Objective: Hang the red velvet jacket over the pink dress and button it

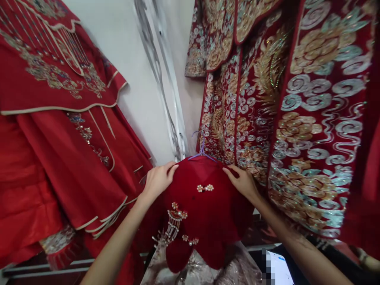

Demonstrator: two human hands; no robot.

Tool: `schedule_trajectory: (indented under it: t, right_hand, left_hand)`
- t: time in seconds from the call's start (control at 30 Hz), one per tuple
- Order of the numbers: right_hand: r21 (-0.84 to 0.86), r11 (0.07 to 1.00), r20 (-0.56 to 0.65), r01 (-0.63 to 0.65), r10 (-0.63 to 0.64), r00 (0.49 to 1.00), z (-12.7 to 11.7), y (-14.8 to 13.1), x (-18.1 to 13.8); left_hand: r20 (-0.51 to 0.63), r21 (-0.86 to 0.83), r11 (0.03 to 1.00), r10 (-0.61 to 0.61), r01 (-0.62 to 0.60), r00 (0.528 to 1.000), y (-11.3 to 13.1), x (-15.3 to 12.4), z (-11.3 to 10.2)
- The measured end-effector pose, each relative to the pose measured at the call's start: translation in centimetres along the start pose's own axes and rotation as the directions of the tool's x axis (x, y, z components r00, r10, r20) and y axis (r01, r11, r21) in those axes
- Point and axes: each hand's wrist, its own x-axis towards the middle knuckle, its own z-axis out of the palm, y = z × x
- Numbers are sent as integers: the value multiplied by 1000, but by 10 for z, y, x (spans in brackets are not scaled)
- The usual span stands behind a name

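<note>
A dark red velvet garment hangs from a purple hanger in the middle of the head view. My left hand pinches its left shoulder between thumb and fingers. At the opposite shoulder, my right hand grips the cloth the same way. Below the neckline sits a pearl flower clasp. A beaded brooch with dangling strands is on the left side of the front, with another pearl clasp lower down. The hanger's arms are mostly hidden inside the garment.
Red trimmed garments hang on the left. Heavily embroidered red and gold garments hang on the right. Between them, a white metal post stands against the wall. Shiny pale fabric lies below, beside a lit phone screen.
</note>
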Motion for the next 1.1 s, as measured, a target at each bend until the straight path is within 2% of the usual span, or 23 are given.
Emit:
schedule_trajectory:
  t: [0.1, 0.2, 0.33, 0.5, 0.6, 0.73, 0.9, 1.0, 1.1]
  right_hand:
    - [58, 998, 32, -40, 38, 999, -12, -20, 0]
    - [74, 997, 46, -32, 29, 999, -22, -50, 3]
    - [140, 985, -33, 101, -97, 995, -44, -95, 20]
    - [112, 970, -111, 214, -201, 973, -90, -137, 62]
    - [63, 962, -105, 266, -259, 960, -118, -156, 94]
    - [-70, 963, -152, 260, -268, 952, -151, -179, 134]
    - [-102, 958, -199, 269, -285, 938, -189, -204, 184]
    - [-147, 959, -264, 243, -275, 924, -209, -221, 211]
    - [-193, 967, -320, 168, -224, 921, -224, -240, 228]
  left_hand:
    - [-14, -4, 1000, -4, 4, 1000, -6, 6, -16]
    - [-56, -22, 998, -55, 53, 997, -21, -3, -32]
    - [-135, -70, 993, -105, 96, 985, -36, -13, -66]
    - [-260, -122, 991, -78, 48, 962, -30, -8, -124]
    - [-297, -95, 995, -59, 32, 953, -22, 5, -159]
    - [-309, -19, 1000, -27, 22, 951, -14, 29, -198]
    - [-349, 81, 995, -26, 58, 937, 0, 68, -243]
    - [-392, 71, 995, -30, 63, 919, 11, 96, -270]
    - [-402, 19, 994, -92, 109, 911, 21, 122, -289]
